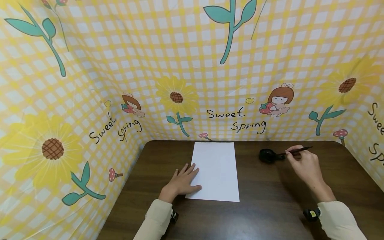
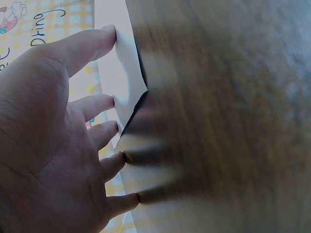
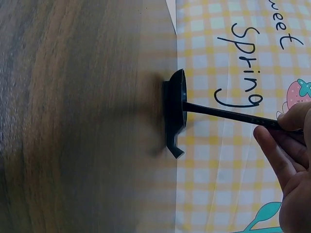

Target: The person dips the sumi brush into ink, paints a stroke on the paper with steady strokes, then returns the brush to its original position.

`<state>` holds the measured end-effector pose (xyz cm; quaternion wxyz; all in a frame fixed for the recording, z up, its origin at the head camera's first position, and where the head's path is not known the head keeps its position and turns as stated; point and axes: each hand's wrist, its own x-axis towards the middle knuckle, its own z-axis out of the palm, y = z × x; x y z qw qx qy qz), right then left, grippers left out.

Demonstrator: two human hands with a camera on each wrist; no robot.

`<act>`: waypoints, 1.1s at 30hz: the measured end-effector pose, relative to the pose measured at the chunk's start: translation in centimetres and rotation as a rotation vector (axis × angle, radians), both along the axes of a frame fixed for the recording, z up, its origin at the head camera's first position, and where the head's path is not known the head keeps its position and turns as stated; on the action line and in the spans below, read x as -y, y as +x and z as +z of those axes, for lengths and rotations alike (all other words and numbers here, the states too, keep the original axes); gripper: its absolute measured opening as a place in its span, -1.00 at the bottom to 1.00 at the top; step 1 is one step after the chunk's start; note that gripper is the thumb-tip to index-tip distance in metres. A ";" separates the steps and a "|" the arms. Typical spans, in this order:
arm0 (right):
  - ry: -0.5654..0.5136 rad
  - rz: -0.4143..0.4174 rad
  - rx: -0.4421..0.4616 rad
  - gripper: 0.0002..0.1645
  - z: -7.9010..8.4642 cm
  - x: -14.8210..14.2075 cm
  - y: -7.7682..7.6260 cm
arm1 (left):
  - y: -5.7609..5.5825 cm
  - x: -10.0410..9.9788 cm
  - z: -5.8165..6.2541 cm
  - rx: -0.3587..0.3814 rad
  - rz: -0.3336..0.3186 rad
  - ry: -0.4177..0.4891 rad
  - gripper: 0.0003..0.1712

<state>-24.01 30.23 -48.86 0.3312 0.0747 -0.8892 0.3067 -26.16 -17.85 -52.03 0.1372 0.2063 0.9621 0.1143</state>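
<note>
A white sheet of paper (image 1: 217, 170) lies upright on the table, in the middle of the head view. My left hand (image 1: 182, 182) rests with spread fingers on its left edge; in the left wrist view the thumb (image 2: 92, 46) and some fingertips touch the sheet. To the right of the paper sits a small black dish (image 1: 267, 155) with a short bent handle or spout. My right hand (image 1: 307, 166) pinches a slim dark brush (image 3: 226, 114) between thumb and fingers. The brush slants down into the dish, its tip hidden behind the rim.
The brown wooden table (image 1: 264, 213) has rounded far corners. A yellow checked cloth (image 1: 144, 60) with flowers and lettering hangs close behind it and along both sides. A dark wrist device (image 1: 312, 214) sits at the right sleeve, and another at the left (image 1: 174, 216).
</note>
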 end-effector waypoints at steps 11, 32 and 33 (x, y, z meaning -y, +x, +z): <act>-0.007 0.005 -0.019 -0.94 0.2 0.1 0.2 | -0.2 0.1 -0.5 -0.004 0.015 0.006 0.02; 0.027 0.011 -0.139 -0.87 1.3 0.2 0.2 | -0.3 0.1 -0.6 0.000 0.022 0.000 -0.01; 0.027 0.013 -0.138 -0.87 1.3 0.2 0.2 | -0.3 0.1 -0.5 0.001 0.022 0.004 -0.01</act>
